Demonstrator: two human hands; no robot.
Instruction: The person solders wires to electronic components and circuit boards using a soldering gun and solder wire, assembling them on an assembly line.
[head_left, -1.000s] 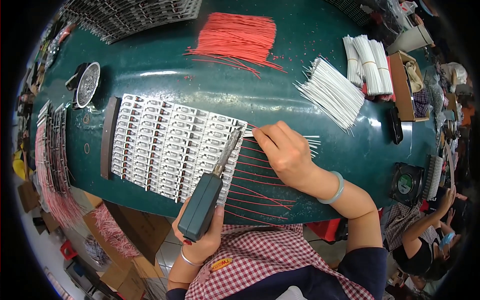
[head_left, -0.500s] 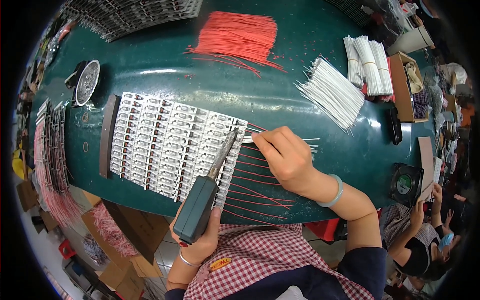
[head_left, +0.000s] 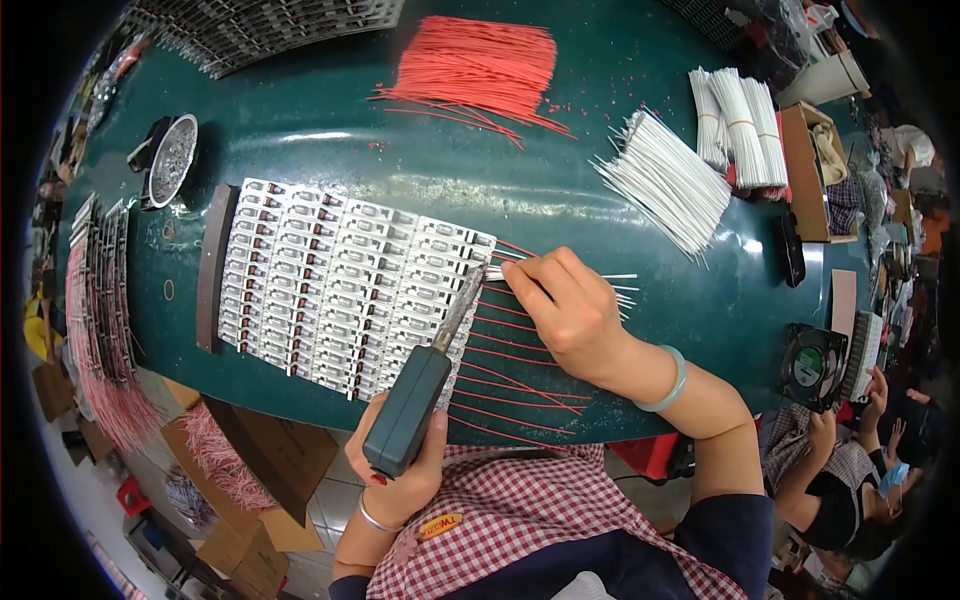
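Observation:
My left hand is wrapped round the dark green handle of a soldering iron. Its metal tip reaches the right edge of a white panel of small parts, close to where my right fingers are. With my right hand I pinch several white wires whose near ends meet that edge; the free ends stick out past my hand. Red wires run from the panel's right edge across the table below my right hand.
A dark bar lies along the panel's left side. Beyond are a red wire pile, loose white wires and banded white bundles. A metal dish stands at left, a fan at right near another person's hands.
The iron's tip has moved a little right, from on the panel to its edge by my right fingers. My right hand has barely moved. At far right, the other person's hands have shifted.

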